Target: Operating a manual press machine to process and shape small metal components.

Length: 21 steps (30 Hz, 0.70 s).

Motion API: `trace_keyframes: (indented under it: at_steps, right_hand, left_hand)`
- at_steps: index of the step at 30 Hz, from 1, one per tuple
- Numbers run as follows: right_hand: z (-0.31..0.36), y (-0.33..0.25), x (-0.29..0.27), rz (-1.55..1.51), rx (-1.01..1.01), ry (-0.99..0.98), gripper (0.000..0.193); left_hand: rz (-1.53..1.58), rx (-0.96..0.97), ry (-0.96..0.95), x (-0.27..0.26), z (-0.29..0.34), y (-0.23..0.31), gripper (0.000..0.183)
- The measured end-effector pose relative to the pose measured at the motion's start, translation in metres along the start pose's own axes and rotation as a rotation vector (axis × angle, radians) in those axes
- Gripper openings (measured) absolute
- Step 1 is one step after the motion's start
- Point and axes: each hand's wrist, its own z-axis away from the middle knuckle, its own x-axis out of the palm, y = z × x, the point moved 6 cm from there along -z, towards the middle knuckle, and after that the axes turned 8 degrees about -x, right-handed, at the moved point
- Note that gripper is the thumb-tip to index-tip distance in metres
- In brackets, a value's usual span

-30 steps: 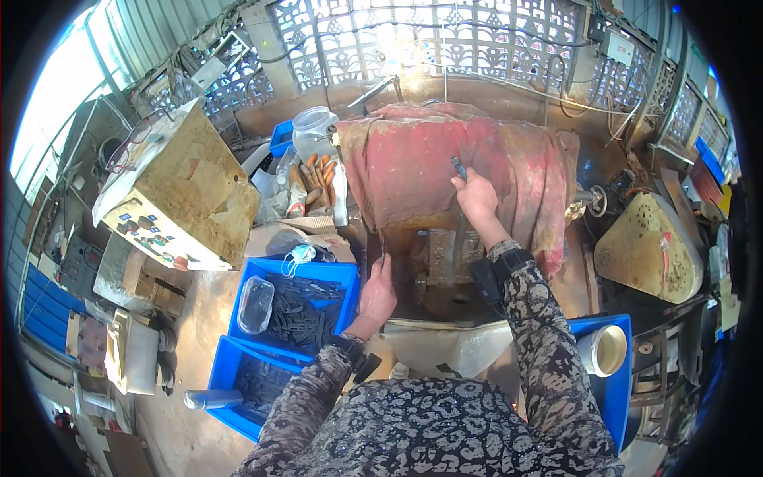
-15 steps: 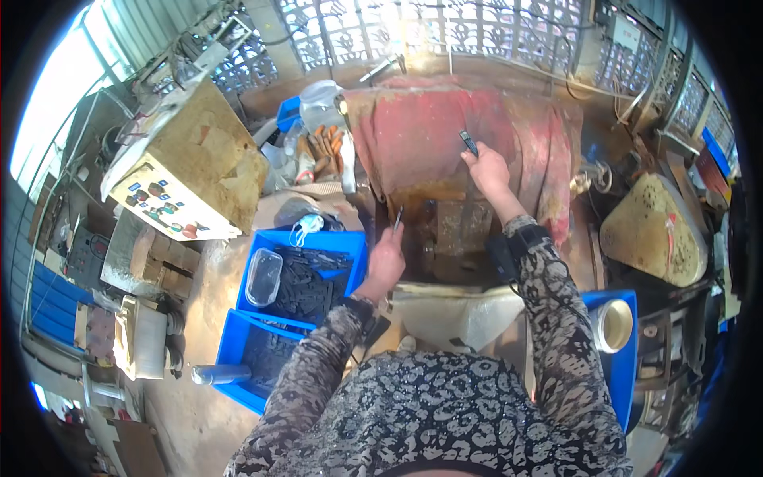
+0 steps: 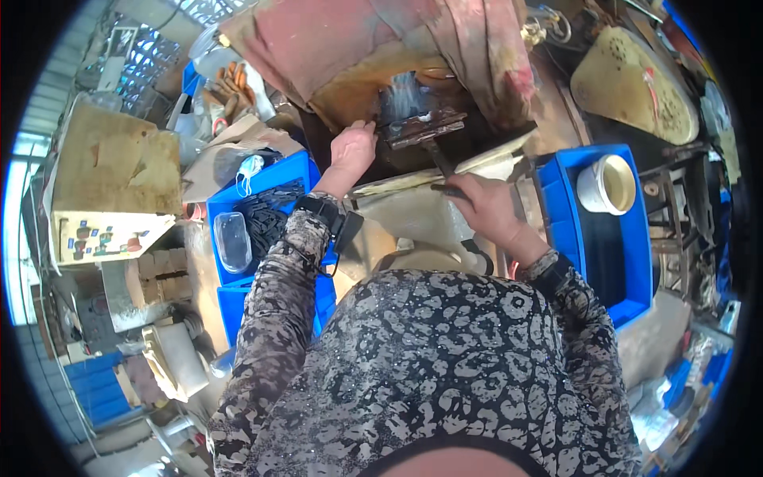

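Observation:
My right hand (image 3: 486, 211) is closed on a small dark narrow piece (image 3: 450, 191), held low in front of the covered machine's opening. Just beyond its fingertips is the stem of a dark T-shaped metal rest (image 3: 427, 131). My left hand (image 3: 354, 153) is at the opening's left edge, its fingers curled forward; whatever they hold, if anything, is hidden. Behind the rest, a pale bluish blur like spraying water (image 3: 404, 94) shows inside the opening. A stained red cloth (image 3: 334, 40) drapes over the machine.
On the left, a blue bin (image 3: 310, 171) holds many dark narrow pieces (image 3: 266, 211) and a clear plastic tub (image 3: 232, 242). A blue bin (image 3: 560, 207) on the right carries a white bucket (image 3: 590, 187). Orange-brown gloves (image 3: 232, 89) lie beyond the left bin.
The view has tilted down and shifted right. My right hand has come down from above the red cloth to the rest, still with its dark piece. My left hand has moved forward to the opening.

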Motion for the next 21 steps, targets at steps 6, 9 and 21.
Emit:
trace_keyframes:
  at_steps: [6, 9, 21]
  right_hand:
    - [0.042, -0.002, 0.010, 0.019, 0.050, -0.105, 0.023]
    - [0.048, 0.000, 0.012, 0.018, 0.076, -0.125, 0.024]
    - [0.042, 0.050, 0.004, -0.507, 0.806, -0.055, 0.041]
  left_hand:
    - [-0.081, 0.156, -0.109, 0.039, -0.001, 0.003, 0.014]
    - [-0.119, 0.155, -0.203, 0.058, -0.005, 0.004, 0.015]
    - [-0.038, -0.254, -0.205, -0.009, 0.003, 0.009, 0.025]
